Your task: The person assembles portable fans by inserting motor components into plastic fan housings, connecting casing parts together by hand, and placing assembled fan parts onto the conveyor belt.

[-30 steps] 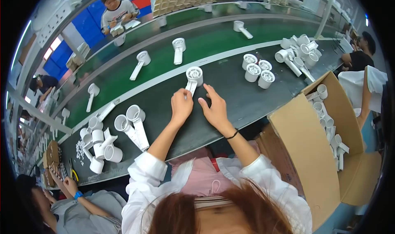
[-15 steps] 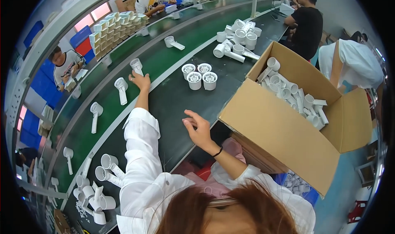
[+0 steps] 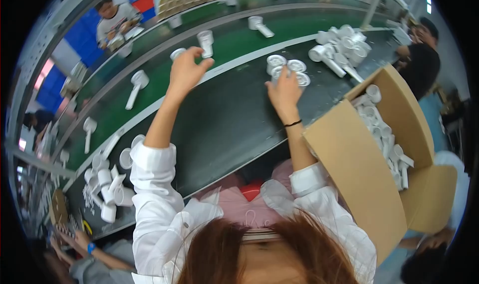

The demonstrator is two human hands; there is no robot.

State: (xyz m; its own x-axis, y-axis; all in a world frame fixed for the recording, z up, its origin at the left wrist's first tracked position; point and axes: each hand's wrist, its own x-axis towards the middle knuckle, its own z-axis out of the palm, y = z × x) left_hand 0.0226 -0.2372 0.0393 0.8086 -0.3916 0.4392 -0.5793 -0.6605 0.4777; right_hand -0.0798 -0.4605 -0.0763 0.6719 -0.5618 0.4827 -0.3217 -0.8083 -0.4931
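Observation:
My left hand (image 3: 188, 70) reaches over the green conveyor belt (image 3: 164, 74), its thumb and fingers apart. Beneath its fingertips a round white plastic piece (image 3: 176, 53) is partly hidden. Just beyond the fingers lies a white plastic part with a round cup and a flat handle (image 3: 205, 43). My right hand (image 3: 285, 94) is stretched out over the dark table, fingers spread at a small cluster of white round slotted cups (image 3: 296, 66). The fingers cover part of the nearest cup; whether they touch it I cannot tell.
More handled white parts ride the belt (image 3: 136, 87). Similar parts are heaped at far right (image 3: 344, 44) and near left (image 3: 107, 186). An open cardboard box (image 3: 359, 179) full of them stands at right. Co-workers sit across the belt and at both sides.
The view has turned. My left hand has come away from one handled part and now hovers by another piece. My right hand has gone from the table's near edge out to the round cups.

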